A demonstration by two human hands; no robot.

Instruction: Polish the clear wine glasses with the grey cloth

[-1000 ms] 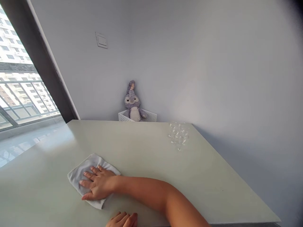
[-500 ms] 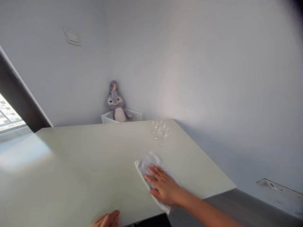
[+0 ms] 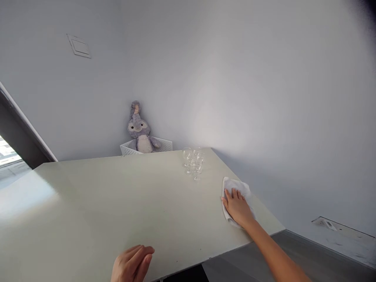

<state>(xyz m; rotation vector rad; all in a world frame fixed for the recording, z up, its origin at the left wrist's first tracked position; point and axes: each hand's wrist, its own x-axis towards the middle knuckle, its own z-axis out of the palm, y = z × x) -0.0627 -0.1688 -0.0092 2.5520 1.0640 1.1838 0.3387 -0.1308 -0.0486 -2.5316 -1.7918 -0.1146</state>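
My right hand [image 3: 238, 208] lies palm down on a white cloth [image 3: 236, 185], fingers spread flat over it. The cloth rests on the pale tabletop [image 3: 132, 203] near the right edge, with one corner folded. Close to the front edge, my left hand [image 3: 131, 263] is loosely closed, fingers curled and thumb against them, with nothing visible in it. A cluster of several clear stemmed glasses [image 3: 194, 160] stands at the far right of the table, left of and beyond the cloth.
A white perforated basket [image 3: 164, 145] with a grey plush toy [image 3: 141, 131] sits behind the table's far edge. Walls meet in the corner there. A light switch [image 3: 79, 47] is on the left wall, and a socket plate [image 3: 329, 225] is low at right. Small dark specks dot the tabletop near its front edge.
My right hand has slid the cloth right and farther away, toward the table's right edge. My left hand has come higher into view. The camera view has shifted slightly.
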